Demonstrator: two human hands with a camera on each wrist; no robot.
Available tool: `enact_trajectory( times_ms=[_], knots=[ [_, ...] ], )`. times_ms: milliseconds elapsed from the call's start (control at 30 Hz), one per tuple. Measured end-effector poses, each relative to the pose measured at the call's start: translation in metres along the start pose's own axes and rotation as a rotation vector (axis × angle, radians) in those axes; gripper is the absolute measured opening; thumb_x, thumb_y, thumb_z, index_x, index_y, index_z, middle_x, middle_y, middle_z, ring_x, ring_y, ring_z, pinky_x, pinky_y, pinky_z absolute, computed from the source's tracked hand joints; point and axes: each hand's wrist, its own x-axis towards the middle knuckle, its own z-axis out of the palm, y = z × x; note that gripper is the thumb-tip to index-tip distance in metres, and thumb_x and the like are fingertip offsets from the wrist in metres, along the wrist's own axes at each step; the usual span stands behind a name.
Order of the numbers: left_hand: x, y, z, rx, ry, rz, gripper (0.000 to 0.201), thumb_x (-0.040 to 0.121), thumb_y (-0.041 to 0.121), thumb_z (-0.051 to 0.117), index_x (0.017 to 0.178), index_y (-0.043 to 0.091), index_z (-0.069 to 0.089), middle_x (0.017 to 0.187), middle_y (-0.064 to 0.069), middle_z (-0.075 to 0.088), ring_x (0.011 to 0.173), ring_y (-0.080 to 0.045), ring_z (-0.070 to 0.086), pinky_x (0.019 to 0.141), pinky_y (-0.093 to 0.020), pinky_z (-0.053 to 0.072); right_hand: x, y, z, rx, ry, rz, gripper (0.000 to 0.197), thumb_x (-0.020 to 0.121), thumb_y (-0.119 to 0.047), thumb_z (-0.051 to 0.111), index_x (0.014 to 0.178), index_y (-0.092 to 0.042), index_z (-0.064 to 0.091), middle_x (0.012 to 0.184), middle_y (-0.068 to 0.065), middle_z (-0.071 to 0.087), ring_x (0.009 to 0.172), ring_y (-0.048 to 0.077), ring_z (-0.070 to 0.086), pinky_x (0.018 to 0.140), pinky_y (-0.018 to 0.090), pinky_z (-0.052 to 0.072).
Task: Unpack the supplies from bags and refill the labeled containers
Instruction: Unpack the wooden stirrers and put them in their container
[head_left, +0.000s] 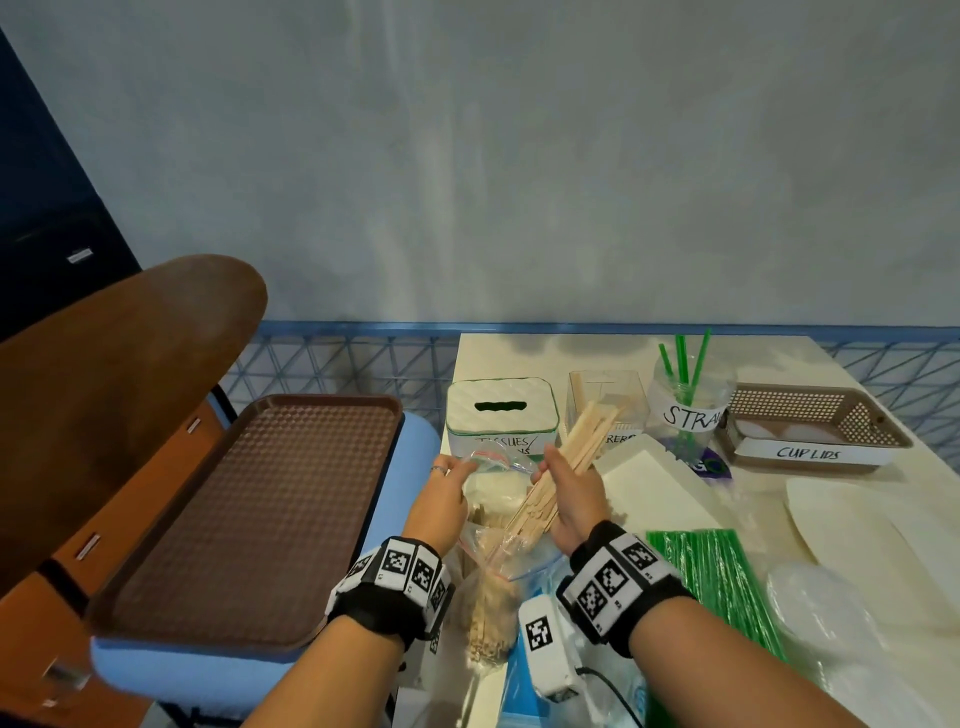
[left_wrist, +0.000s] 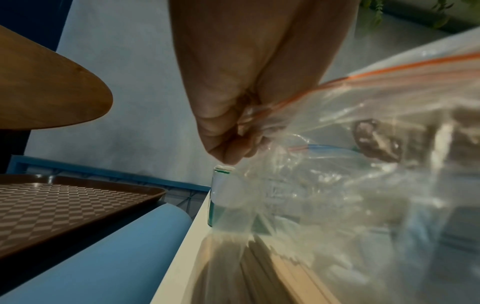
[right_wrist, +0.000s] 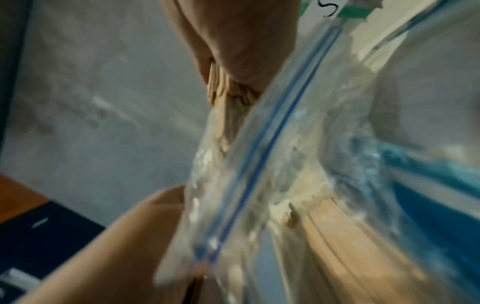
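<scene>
Cream tabletop (head_left: 769, 358) beside a blue wall | back row, left to right: white tissue box (head_left: 501, 410), clear stirrer holder (head_left: 608, 402), straw jar (head_left: 688, 408), brown cup-lid basket (head_left: 815, 428) | nearer: white napkin stack (head_left: 652, 486), green straw bundle (head_left: 722, 577), clear lids (head_left: 815, 597), zip bag of wooden stirrers (head_left: 491, 597)

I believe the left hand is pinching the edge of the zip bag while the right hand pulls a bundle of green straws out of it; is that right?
Not quite. The left hand does pinch the zip bag at its edge, but the right hand grips a bundle of wooden stirrers, not green straws. The head view shows this; the green straws lie on the table to the right.
</scene>
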Motion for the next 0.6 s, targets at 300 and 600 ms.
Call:
enact_trajectory(
  times_ms=[300,600],
  knots=[
    [-0.001,0.006,-0.005,0.078,-0.012,0.017,0.033,0.097,0.018,0.044,0.129,0.016,0.051,0.129,-0.008,0.038,0.109,-0.020,0.051,0.091,-0.019,0.034,0.028,-0.033,-0.024,0.165,0.105,0.029,0.013,0.086,-0.019,0.060,0.083,-0.009,0.051,0.067,0.008,0.055,0.055,0.020,0.055,0.053,0.028,0.047],
    [-0.013,0.064,-0.028,-0.368,0.017,-0.144,0.041,0.098,0.045,0.030,0.105,0.012,0.053,0.096,-0.008,0.059,0.083,-0.020,0.061,0.080,-0.035,0.051,0.013,-0.059,-0.002,0.167,-0.033,-0.158,0.018,0.090,-0.025,0.059,0.097,-0.010,0.053,0.070,0.004,0.052,0.063,0.014,0.053,0.066,0.030,0.049]
  ],
)
